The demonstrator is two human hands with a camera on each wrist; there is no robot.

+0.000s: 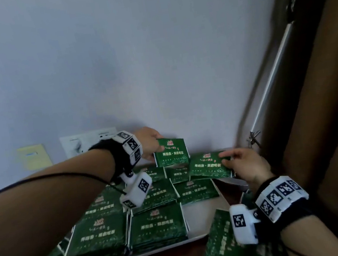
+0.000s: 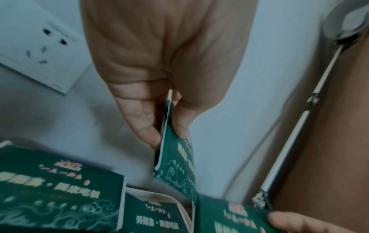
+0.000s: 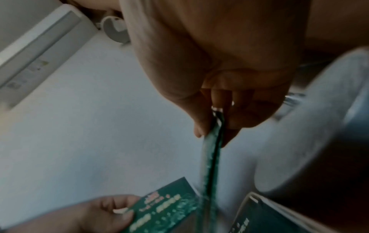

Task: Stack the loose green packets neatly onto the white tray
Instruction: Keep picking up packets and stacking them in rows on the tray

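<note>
My left hand (image 1: 149, 142) is pinching one green packet (image 1: 171, 151), my right hand (image 1: 247, 165) is pinching another packet (image 1: 207, 166), above the white tray (image 1: 200, 213).

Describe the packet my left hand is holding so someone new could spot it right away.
Start at the white wall socket behind the white tray. Just right of it, the left hand pinches one green packet. Unlike the stacked ones, it is raised above the tray's far end.

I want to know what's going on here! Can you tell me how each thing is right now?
Left hand: pinching a green packet, lifted above the tray.
Right hand: pinching another packet by its edge, also lifted.
White tray: holding stacks of packets.
Loose packets: lying beside the tray.
</note>
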